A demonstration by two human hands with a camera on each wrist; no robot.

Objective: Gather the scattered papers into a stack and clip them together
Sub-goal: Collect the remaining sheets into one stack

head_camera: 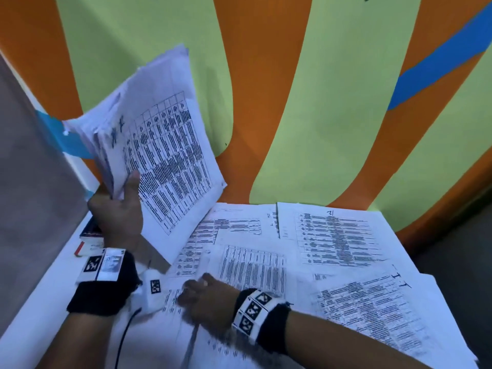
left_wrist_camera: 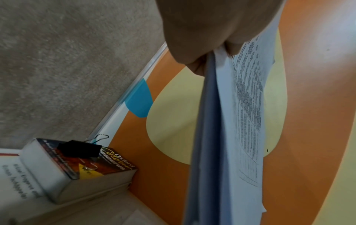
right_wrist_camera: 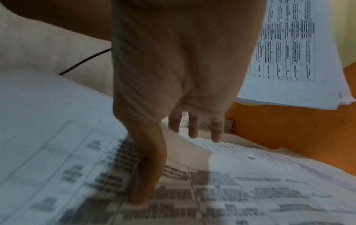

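Left hand [head_camera: 117,209] grips the gathered sheaf [head_camera: 157,145] upright over the surface's left edge while the right hand [head_camera: 210,296], fingers seemingly flat, presses a loose sheet [head_camera: 253,265] near the front edge, best slid clear before lifting; binder clip [left_wrist_camera: 79,148] waits on the thesaurus [left_wrist_camera: 92,169].

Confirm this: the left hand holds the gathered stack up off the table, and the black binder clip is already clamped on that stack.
Wrong about the clip. The left hand does hold the stack up, but the left wrist view shows the black binder clip lying on the book, not on the papers.
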